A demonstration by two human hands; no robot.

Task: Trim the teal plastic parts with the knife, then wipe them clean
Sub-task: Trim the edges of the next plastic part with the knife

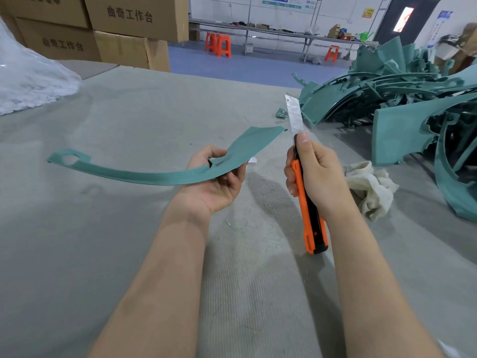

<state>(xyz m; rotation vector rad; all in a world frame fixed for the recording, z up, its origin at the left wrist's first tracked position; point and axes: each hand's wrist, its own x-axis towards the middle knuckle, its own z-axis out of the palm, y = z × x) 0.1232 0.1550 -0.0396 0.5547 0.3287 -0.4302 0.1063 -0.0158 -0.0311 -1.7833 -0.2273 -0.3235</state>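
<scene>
Teal part (160, 174) and knife (307, 202) held over the table (129, 112), a small gap between them.
My left hand (216, 182) grips the part near its broad end. Its long axis runs crosswise, with the slim looped tip pointing left and the broad end pointing right toward the upright blade (294, 115). My right hand (317, 177) is wrapped round the knife handle, just right of that end and nearer to it. I judge trimming starts there.
</scene>
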